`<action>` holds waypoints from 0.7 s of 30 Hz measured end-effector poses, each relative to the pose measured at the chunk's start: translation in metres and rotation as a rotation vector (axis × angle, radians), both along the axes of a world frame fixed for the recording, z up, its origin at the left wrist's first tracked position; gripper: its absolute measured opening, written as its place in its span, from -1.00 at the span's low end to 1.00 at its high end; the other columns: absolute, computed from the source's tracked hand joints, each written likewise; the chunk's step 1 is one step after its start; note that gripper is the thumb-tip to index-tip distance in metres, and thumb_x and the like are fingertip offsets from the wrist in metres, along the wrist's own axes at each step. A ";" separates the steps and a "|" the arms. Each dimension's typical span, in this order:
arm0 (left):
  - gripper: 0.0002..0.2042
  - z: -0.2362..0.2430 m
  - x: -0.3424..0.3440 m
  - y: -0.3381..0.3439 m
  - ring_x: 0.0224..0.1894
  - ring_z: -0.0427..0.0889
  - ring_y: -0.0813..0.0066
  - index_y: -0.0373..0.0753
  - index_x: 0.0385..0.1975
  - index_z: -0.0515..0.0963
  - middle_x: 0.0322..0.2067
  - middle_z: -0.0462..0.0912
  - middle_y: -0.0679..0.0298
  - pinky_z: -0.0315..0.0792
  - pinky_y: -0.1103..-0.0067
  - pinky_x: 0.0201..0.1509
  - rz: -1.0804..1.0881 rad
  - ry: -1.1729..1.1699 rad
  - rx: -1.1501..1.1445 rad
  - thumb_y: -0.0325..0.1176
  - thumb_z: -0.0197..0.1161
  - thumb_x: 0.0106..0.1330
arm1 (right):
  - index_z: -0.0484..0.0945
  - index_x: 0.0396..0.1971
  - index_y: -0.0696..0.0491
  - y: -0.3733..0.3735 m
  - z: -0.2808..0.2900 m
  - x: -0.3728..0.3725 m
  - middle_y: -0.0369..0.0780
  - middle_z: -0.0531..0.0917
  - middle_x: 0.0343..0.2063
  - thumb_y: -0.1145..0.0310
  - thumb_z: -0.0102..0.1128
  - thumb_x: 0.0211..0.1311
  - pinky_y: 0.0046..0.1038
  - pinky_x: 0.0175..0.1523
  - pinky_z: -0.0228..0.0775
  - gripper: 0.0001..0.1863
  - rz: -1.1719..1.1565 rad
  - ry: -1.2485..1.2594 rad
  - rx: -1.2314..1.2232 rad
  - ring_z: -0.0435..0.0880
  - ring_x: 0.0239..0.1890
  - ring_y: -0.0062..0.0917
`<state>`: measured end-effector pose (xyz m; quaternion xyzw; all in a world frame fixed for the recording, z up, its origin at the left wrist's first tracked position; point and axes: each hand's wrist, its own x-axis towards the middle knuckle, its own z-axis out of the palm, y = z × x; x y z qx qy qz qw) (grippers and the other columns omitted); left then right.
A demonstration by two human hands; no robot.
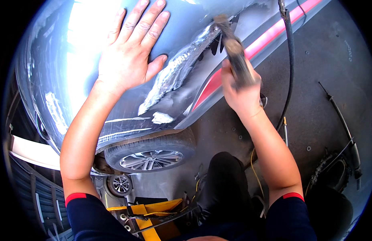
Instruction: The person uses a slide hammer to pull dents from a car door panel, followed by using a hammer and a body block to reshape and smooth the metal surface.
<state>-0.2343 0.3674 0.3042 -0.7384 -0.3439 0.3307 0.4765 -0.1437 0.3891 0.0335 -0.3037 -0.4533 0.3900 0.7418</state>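
My left hand (131, 52) lies flat on the blue-grey car body panel (182, 24), its fingers stretched and the thumb pointing right. In my right hand (243, 90) is a dark, hammer-like tool (235, 50), smeared by motion. Its brownish far end is over the upper end of a damaged strip (170, 76) of scraped, whitish, crumpled metal. Whether the tool touches the metal I cannot tell. Beside that strip, a red tail light (212, 86) runs along the panel's right edge. A smaller bare patch (162, 117) shows below.
Beneath the panel is the car's wheel (151, 160). A black hose (290, 56) hangs at the right. Below lie a yellow metal frame (147, 215) and a second wheel (120, 184). A long dark part (346, 128) is on the grey floor (314, 84).
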 end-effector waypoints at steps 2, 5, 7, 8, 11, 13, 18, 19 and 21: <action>-0.19 -0.006 -0.009 0.003 0.56 0.00 0.05 -0.25 0.44 0.21 0.51 0.10 0.11 -0.17 0.11 0.59 -0.047 -0.054 0.020 0.05 0.18 0.21 | 0.47 -0.34 0.08 -0.004 -0.001 0.009 -0.15 0.58 -0.51 0.41 0.55 -0.18 -0.36 -0.29 0.49 -0.59 0.004 0.009 0.010 0.58 -0.48 -0.25; -0.18 -0.009 -0.013 0.005 0.59 -0.05 0.23 -0.07 0.51 0.15 0.55 0.04 0.30 -0.18 0.17 0.61 -0.090 -0.100 0.034 0.00 0.22 0.22 | 0.44 -0.35 0.09 0.003 -0.008 0.003 -0.14 0.57 -0.52 0.42 0.54 -0.14 -0.37 -0.29 0.49 -0.59 0.009 0.075 0.020 0.57 -0.48 -0.22; -0.18 -0.009 -0.012 0.005 0.59 -0.05 0.22 -0.07 0.51 0.15 0.55 0.04 0.29 -0.17 0.16 0.60 -0.097 -0.098 0.039 0.00 0.22 0.21 | 0.47 -0.33 0.08 0.008 -0.003 0.003 -0.16 0.59 -0.51 0.43 0.54 -0.10 -0.39 -0.29 0.50 -0.62 -0.029 0.003 0.039 0.60 -0.48 -0.32; -0.18 -0.010 -0.013 0.004 0.59 -0.04 0.21 -0.07 0.51 0.15 0.55 0.04 0.29 -0.17 0.16 0.60 -0.089 -0.101 0.037 0.00 0.23 0.21 | 0.48 -0.33 0.07 0.003 -0.001 0.010 -0.17 0.61 -0.50 0.46 0.51 -0.07 -0.41 -0.29 0.50 -0.65 -0.044 -0.055 0.010 0.63 -0.47 -0.34; -0.17 -0.008 -0.012 0.005 0.59 -0.04 0.21 -0.07 0.51 0.15 0.55 0.04 0.28 -0.17 0.16 0.60 -0.090 -0.105 0.037 0.00 0.23 0.21 | 0.43 -0.37 0.08 -0.002 -0.002 0.006 -0.14 0.59 -0.51 0.47 0.49 -0.05 -0.39 -0.29 0.49 -0.66 -0.012 0.088 0.029 0.61 -0.47 -0.23; -0.17 -0.010 -0.012 0.006 0.59 -0.04 0.21 -0.07 0.51 0.15 0.55 0.04 0.27 -0.17 0.16 0.60 -0.103 -0.115 0.039 0.00 0.23 0.20 | 0.58 -0.30 0.15 0.001 0.004 0.005 -0.24 0.61 -0.56 0.42 0.25 0.33 -0.51 -0.30 0.44 -0.89 -0.060 0.059 0.077 0.57 -0.50 -0.59; -0.17 -0.009 -0.013 0.005 0.59 -0.03 0.20 -0.07 0.51 0.15 0.55 0.05 0.28 -0.17 0.16 0.60 -0.110 -0.128 0.025 0.00 0.23 0.20 | 0.57 -0.25 0.13 0.000 0.001 0.007 -0.20 0.61 -0.54 0.47 0.32 0.17 -0.47 -0.27 0.50 -0.83 -0.028 -0.063 0.073 0.61 -0.50 -0.46; -0.17 -0.010 -0.012 0.005 0.59 -0.03 0.20 -0.07 0.51 0.15 0.55 0.05 0.28 -0.17 0.16 0.60 -0.108 -0.131 0.024 0.00 0.23 0.20 | 0.61 -0.21 0.13 0.000 0.000 0.009 -0.20 0.62 -0.55 0.51 0.27 0.22 -0.49 -0.27 0.51 -0.85 -0.009 -0.088 0.090 0.62 -0.51 -0.50; -0.17 -0.011 -0.010 0.005 0.58 -0.02 0.19 -0.08 0.51 0.15 0.55 0.05 0.27 -0.16 0.16 0.60 -0.086 -0.113 0.037 -0.01 0.23 0.20 | 0.61 -0.20 0.14 -0.001 0.004 0.001 -0.18 0.63 -0.53 0.52 0.28 0.20 -0.47 -0.23 0.53 -0.83 -0.048 -0.042 0.049 0.66 -0.48 -0.48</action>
